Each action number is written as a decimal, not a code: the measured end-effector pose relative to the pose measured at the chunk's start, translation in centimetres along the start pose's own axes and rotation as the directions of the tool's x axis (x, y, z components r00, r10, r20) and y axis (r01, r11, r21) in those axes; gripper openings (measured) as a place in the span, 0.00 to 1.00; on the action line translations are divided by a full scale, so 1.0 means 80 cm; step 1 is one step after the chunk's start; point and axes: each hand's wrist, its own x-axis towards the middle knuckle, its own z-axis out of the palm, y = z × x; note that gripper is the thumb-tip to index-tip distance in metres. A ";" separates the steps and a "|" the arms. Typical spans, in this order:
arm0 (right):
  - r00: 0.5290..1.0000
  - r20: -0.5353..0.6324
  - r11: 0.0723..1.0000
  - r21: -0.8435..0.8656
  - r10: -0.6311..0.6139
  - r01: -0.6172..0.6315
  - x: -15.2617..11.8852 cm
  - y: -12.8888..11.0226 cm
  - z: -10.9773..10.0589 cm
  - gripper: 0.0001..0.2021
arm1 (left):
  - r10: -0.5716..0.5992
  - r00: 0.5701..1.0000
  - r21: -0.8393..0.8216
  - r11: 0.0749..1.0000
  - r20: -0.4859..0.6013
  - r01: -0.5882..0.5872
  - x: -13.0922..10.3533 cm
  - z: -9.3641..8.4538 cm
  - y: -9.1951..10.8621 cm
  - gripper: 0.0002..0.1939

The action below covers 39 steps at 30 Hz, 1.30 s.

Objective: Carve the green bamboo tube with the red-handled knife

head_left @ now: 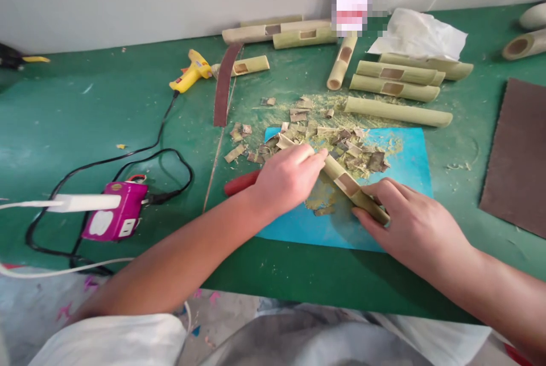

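A slim bamboo tube (335,168) with a rectangular opening cut in its side lies slantwise between my hands. My left hand (288,175) is closed around its far left end, fingers curled over it. At the near right end, my right hand (405,215) pinches the tube between thumb and fingers. Below it is a blue sheet (409,170), strewn with bamboo chips (377,161) and fine shavings. A red handle (239,183) shows beside my left wrist; its other end is hidden.
More cut bamboo tubes (396,111) lie at the back, some under white tissue (422,33). At left are a yellow glue gun (191,72), a brown sandpaper strip (224,87) and a purple power block (115,211) with cords. A dark brown sheet (518,156) lies right.
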 end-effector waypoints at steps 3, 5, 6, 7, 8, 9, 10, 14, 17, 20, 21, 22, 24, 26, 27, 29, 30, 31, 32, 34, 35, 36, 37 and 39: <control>1.000 0.003 1.000 -0.004 -0.007 0.007 0.000 0.000 -0.001 0.08 | 0.056 0.998 -0.070 0.996 0.015 -0.055 -0.002 0.005 0.000 0.15; 1.000 0.011 1.000 -0.002 -0.003 0.003 0.000 0.001 -0.002 0.07 | 0.040 0.999 -0.073 0.997 0.006 -0.039 -0.002 0.007 -0.003 0.15; 1.000 0.016 1.000 -0.001 0.000 0.000 0.000 0.001 -0.002 0.07 | 0.024 1.000 -0.063 0.998 -0.001 -0.024 -0.002 0.007 -0.004 0.16; 1.000 0.021 1.000 0.001 0.004 -0.004 0.000 0.001 -0.001 0.06 | 0.012 1.000 -0.056 0.998 -0.003 -0.012 -0.001 0.006 -0.005 0.16; 1.000 0.027 1.000 0.004 0.006 -0.007 0.000 0.001 -0.001 0.05 | 0.022 1.000 -0.060 0.998 -0.002 -0.022 0.000 0.005 -0.005 0.15; 0.999 0.032 1.000 0.008 0.010 -0.010 0.000 0.002 -0.001 0.05 | 0.039 0.999 -0.064 0.997 0.001 -0.039 0.000 0.004 -0.005 0.15; 0.999 0.034 1.000 0.011 0.014 -0.014 0.000 0.001 -0.001 0.05 | 0.054 0.999 -0.062 0.997 0.001 -0.054 0.001 0.002 -0.005 0.15; 0.999 0.039 0.999 0.021 0.027 -0.028 -0.001 0.001 0.000 0.05 | 0.013 1.000 0.035 0.999 -0.025 -0.012 0.004 -0.006 -0.002 0.15; 0.999 0.046 0.999 0.035 0.022 -0.023 -0.001 0.001 0.000 0.05 | 0.068 0.997 -0.023 0.998 0.037 -0.067 0.003 -0.008 0.001 0.14; 0.998 0.054 0.999 0.040 0.028 -0.030 0.000 0.001 0.000 0.05 | 0.042 0.999 -0.046 0.998 0.019 -0.042 0.002 -0.003 -0.001 0.15; 0.998 0.053 0.999 0.037 0.026 -0.028 0.000 0.001 0.000 0.05 | 0.000 1.000 -0.029 1.000 -0.017 -0.001 0.001 -0.001 -0.002 0.15; 0.998 0.050 0.999 0.033 0.024 -0.026 0.000 0.001 0.000 0.05 | -0.005 1.000 -0.024 1.000 -0.021 0.005 0.001 0.000 -0.003 0.15; 0.999 0.044 0.999 0.027 0.017 -0.019 0.000 0.001 -0.001 0.05 | 0.032 0.999 -0.036 0.999 -0.011 -0.032 0.001 0.002 -0.006 0.16; 0.999 0.042 0.999 0.028 0.015 -0.016 0.000 0.001 -0.001 0.05 | 0.031 1.000 -0.021 0.999 -0.002 -0.031 0.002 0.001 -0.009 0.16; 0.999 0.042 0.999 0.030 0.016 -0.017 0.000 0.001 -0.001 0.05 | 0.004 1.000 0.007 1.000 -0.005 -0.004 0.003 0.000 -0.011 0.15; 0.999 0.048 0.999 0.039 0.020 -0.022 -0.001 0.001 -0.001 0.04 | -0.019 1.000 0.052 0.998 -0.001 0.019 0.004 -0.003 -0.016 0.15; 0.998 0.053 0.999 0.044 0.023 -0.025 -0.002 0.001 0.000 0.04 | -0.020 1.000 0.056 0.998 0.005 0.020 0.004 -0.004 -0.018 0.15; 0.998 0.059 0.998 0.050 0.028 -0.031 -0.002 0.001 0.000 0.04 | -0.020 1.000 0.047 0.999 0.004 0.020 0.004 -0.005 -0.019 0.15; 0.997 0.065 0.998 0.057 0.033 -0.036 -0.003 0.001 0.000 0.04 | -0.026 1.000 0.033 0.999 -0.007 0.026 0.003 -0.005 -0.020 0.15; 0.996 0.080 0.997 0.067 0.040 -0.045 -0.003 0.000 0.001 0.04 | -0.051 0.998 0.008 0.999 -0.043 0.052 0.002 -0.006 -0.018 0.13; 0.996 0.084 0.997 0.068 0.042 -0.048 -0.003 0.000 0.000 0.05 | -0.052 0.997 0.000 0.999 -0.053 0.052 0.002 -0.005 -0.016 0.13; 0.995 0.086 0.997 0.067 0.044 -0.050 -0.003 0.000 0.000 0.05 | -0.036 0.998 -0.008 0.999 -0.048 0.036 0.002 -0.005 -0.014 0.13; 0.995 0.089 0.997 0.066 0.045 -0.051 -0.003 0.000 0.000 0.05 | -0.011 0.999 -0.019 1.000 -0.030 0.011 0.002 -0.005 -0.011 0.12; 0.994 0.093 0.996 0.065 0.050 -0.056 -0.002 0.000 -0.001 0.05 | 0.006 1.000 -0.027 1.000 -0.002 -0.006 0.002 -0.005 -0.007 0.13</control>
